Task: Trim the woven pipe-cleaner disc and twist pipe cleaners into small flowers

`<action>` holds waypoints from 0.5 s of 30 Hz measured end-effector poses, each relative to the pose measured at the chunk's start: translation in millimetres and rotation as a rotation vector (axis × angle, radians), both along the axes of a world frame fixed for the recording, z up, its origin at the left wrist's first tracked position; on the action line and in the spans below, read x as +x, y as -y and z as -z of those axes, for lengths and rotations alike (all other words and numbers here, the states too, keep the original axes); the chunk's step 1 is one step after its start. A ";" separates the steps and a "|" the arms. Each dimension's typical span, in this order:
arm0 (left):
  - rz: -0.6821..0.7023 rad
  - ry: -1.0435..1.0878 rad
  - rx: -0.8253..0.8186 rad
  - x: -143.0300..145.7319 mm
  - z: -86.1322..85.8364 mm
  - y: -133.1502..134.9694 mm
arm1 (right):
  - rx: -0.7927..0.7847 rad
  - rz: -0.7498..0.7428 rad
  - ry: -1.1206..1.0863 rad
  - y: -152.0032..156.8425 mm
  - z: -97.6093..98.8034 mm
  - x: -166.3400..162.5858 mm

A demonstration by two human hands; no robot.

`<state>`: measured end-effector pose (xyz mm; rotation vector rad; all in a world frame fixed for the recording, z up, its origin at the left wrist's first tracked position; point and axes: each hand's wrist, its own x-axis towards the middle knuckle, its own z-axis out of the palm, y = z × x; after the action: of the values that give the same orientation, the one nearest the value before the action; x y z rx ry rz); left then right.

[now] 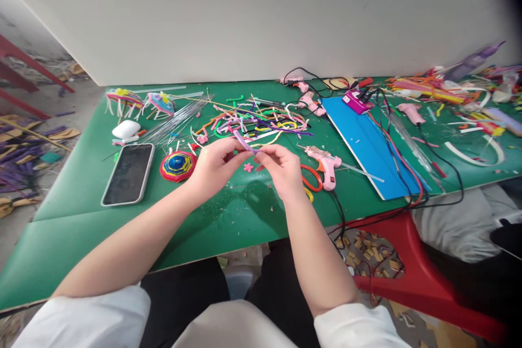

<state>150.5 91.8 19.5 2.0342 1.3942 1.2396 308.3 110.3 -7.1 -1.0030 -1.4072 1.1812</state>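
Note:
Over the green table, a light purple pipe cleaner (243,142) is pinched between my two hands. My left hand (218,162) grips it with thumb and forefinger, and my right hand (281,167) closes on its lower end. The fingertips of both hands nearly meet. Below them on the table lies a small pink flower (248,167). A heap of coloured pipe cleaners (261,119) spreads just beyond the hands. Left of my left hand sits a small red, yellow and blue umbrella shape (178,165). To the right of my right hand are orange-handled scissors (312,178) and a pink glue gun (326,166).
A phone (128,174) and a white case (126,130) lie at the left, near two small decorated umbrellas (124,99). At the right are a blue board (359,147), a purple power strip (358,101) and trailing black cables. A red chair (420,261) stands at the table's front.

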 end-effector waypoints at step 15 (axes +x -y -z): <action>0.063 -0.093 0.125 -3.9 -0.2 -0.6 | 0.263 -0.056 0.322 1.2 -7.9 11.7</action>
<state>146.6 92.4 19.8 2.2289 1.3120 1.2480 319.9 109.0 0.8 -1.0005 -1.8015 0.8693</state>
